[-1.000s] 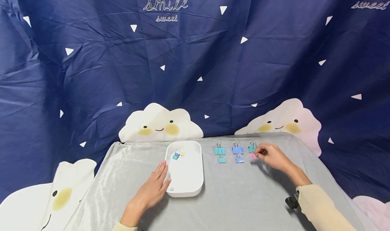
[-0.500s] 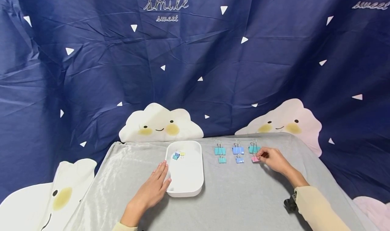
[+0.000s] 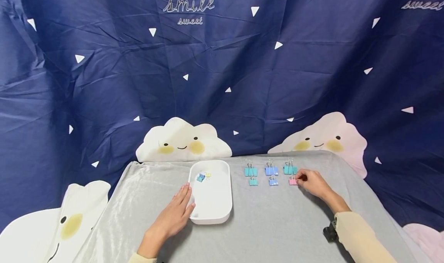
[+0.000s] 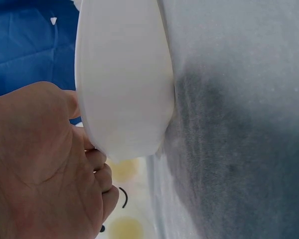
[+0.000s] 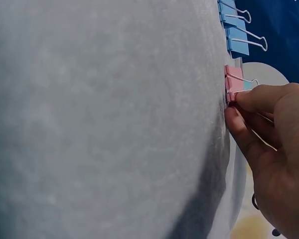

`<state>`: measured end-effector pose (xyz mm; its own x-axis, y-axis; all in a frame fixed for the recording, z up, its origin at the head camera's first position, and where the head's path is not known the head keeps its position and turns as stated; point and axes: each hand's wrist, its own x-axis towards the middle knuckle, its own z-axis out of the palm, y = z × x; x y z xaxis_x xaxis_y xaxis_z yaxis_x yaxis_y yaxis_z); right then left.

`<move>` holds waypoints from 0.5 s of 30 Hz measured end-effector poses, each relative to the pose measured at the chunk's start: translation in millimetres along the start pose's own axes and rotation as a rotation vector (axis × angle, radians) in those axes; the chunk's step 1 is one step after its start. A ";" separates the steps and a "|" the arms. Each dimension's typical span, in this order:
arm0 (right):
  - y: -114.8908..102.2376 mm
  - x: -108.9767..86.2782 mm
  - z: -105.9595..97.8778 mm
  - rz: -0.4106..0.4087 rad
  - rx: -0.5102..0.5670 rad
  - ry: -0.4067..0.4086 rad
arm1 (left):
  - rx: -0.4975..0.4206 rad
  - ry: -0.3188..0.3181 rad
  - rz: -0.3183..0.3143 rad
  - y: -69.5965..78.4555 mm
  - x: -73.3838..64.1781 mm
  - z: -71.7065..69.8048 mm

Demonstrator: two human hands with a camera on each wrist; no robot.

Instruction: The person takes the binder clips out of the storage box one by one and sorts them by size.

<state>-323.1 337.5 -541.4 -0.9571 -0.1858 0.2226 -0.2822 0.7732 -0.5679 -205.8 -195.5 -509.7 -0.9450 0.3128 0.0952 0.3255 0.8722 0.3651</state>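
My right hand (image 3: 313,183) pinches the right end of a small pink binder clip (image 3: 293,181) between thumb and forefinger. In the right wrist view, the pink clip (image 5: 233,82) lies on the grey cloth with its wire handles pointing away. Directly behind it is a larger teal binder clip (image 3: 290,170). My left hand (image 3: 172,213) rests on the left rim of a white tray (image 3: 212,220), fingers extended along it. In the left wrist view, the hand (image 4: 45,164) touches the tray's edge (image 4: 124,74). Inside the tray are small blue, teal and yellow binder clips (image 3: 200,177).
Left of the pink clip stand two more pairs: a large teal clip (image 3: 251,172) with a small teal one (image 3: 253,182), and a large blue clip (image 3: 271,171) with a small blue one (image 3: 273,181). A dark blue curtain (image 3: 215,82) hangs behind the grey cloth (image 3: 263,224).
My right hand has shifted slightly right and nearer with the pink clip, which now lies below the large teal clip. The left hand and tray have stayed put.
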 end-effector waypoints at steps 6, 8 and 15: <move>0.9 -1.4 -0.6 0.016 0.020 -0.010 | 0.000 0.000 0.004 -1.2 0.7 0.6; 0.6 -1.7 -1.0 0.020 0.026 -0.006 | -0.001 0.004 0.005 -0.8 0.6 0.3; -1.7 -3.0 -2.6 0.021 0.033 0.010 | 0.006 0.005 0.001 -0.5 1.3 0.0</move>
<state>-319.6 338.3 -539.1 -0.9621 -0.1640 0.2180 -0.2645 0.7565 -0.5981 -207.2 -195.5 -509.7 -0.9450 0.3116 0.0998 0.3263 0.8742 0.3597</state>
